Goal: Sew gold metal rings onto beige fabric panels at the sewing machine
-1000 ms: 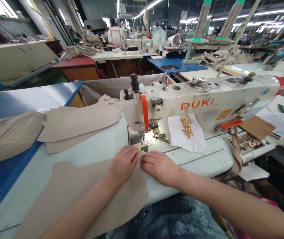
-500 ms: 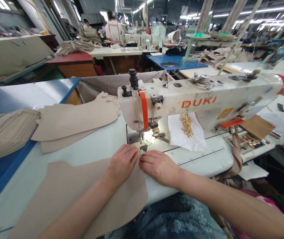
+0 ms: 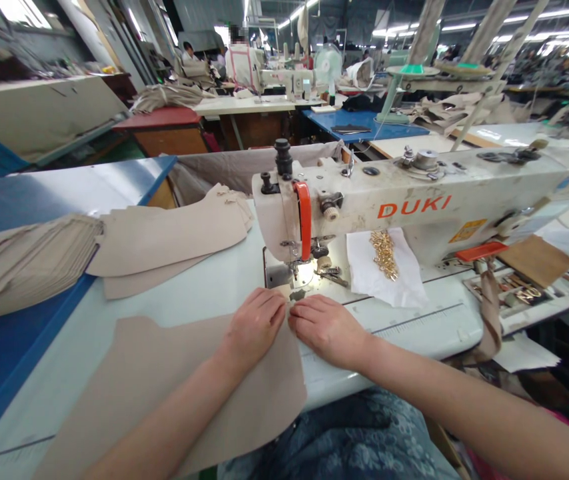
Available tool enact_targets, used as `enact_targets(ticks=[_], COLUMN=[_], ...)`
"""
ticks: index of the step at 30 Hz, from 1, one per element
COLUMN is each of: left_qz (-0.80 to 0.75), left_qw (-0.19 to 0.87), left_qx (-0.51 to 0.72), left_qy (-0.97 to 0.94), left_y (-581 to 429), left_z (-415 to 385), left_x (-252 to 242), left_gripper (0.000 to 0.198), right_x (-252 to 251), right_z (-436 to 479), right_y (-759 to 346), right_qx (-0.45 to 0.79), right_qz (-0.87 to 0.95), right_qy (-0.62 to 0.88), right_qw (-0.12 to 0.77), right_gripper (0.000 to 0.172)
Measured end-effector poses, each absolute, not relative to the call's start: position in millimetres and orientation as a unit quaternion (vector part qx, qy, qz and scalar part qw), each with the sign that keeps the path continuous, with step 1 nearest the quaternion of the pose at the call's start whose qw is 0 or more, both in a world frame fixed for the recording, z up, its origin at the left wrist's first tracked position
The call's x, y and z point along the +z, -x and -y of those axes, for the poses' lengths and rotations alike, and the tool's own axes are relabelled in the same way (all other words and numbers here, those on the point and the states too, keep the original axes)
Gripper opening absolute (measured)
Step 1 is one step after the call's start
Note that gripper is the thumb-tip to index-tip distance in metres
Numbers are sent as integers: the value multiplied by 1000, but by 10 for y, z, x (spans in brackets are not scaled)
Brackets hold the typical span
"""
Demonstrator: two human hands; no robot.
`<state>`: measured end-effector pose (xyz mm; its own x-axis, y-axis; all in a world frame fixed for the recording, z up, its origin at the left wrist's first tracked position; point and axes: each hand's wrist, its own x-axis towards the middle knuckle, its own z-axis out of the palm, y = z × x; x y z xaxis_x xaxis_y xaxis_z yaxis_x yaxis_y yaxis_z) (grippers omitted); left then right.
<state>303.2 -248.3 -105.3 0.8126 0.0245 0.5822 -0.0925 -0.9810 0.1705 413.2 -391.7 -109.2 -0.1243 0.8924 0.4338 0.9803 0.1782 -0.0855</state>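
Note:
A large beige fabric panel (image 3: 164, 360) lies on the sewing table, its upper right corner just in front of the needle area of a white sewing machine (image 3: 364, 193). My left hand (image 3: 257, 323) rests over this corner, fingers bent and pinching the panel's edge. Close beside it, my right hand (image 3: 327, 330) has its fingertips pressed together at the same corner; what sits between them is too small and hidden to make out. Both hands are just short of the lit presser foot (image 3: 297, 270).
Gold metal hooks (image 3: 384, 255) lie on a white cloth (image 3: 412, 283) on the machine bed. Stacked beige panels (image 3: 179, 233) are at the left, with another pile (image 3: 29, 260) on a blue table (image 3: 64, 313). A parts tray (image 3: 519, 290) stands at the right.
The whole view has shifted, so everything appears slightly further right. Both hands stay pinched at the panel's corner, with hardly any motion relative to the machine.

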Motion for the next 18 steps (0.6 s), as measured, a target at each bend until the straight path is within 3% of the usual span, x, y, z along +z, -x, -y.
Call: enact_targets(ticks=[18], left_qz=[20], left_qw=[110], left_qx=[290], left_qy=[-951], left_y=[-3028], left_z=[2469], left_x=[-1061], left_gripper=[20], right_x=[-1079], right_z=[3913], right_y=[-4116], right_qx=[-101], right_qz=[730], right_qy=[645], right_qw=[204], right_gripper=[15])
